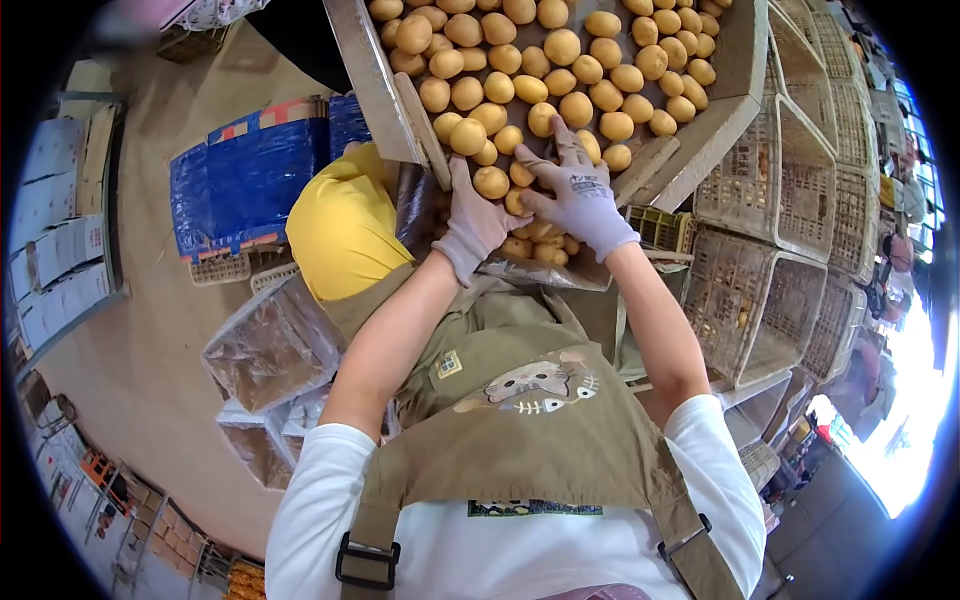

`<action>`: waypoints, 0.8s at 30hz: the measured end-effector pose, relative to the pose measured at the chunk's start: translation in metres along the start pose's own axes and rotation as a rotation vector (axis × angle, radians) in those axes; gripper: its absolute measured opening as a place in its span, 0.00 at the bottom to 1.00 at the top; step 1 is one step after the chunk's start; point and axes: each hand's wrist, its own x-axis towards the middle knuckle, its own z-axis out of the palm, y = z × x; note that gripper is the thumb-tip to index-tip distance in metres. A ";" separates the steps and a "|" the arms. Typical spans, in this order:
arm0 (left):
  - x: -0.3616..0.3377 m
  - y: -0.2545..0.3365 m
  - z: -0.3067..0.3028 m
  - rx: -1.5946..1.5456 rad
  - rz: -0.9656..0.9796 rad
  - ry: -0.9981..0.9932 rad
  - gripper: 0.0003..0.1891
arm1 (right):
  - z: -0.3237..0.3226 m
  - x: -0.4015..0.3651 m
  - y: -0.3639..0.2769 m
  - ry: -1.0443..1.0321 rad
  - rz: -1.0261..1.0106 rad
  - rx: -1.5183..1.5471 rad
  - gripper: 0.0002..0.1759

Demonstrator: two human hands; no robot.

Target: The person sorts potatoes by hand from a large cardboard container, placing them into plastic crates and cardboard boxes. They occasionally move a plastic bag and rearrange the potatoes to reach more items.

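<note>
Round yellow-brown fruits or potatoes (562,47) lie spread over a sorting tray with worn wooden sides (375,80). At the tray's lower left corner, my left hand (475,222) wears a pale glove, its fingers apart beside the produce. My right hand (583,195), also gloved, reaches over the tray's lower opening with fingers spread, touching several pieces. Between my hands more pieces pass through the opening, and below them others (545,252) rest in a plastic-lined container, partly hidden by my hands and apron.
Stacked plastic crates (735,300) stand close on the right. To the left are a blue-wrapped stack (250,175), plastic-lined crates (275,345) and something covered in yellow (345,225) by the tray. White boxes (60,240) are at the far left.
</note>
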 end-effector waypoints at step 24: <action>0.003 -0.010 0.004 -0.047 0.107 0.041 0.45 | -0.023 0.039 0.056 0.329 0.054 0.115 0.26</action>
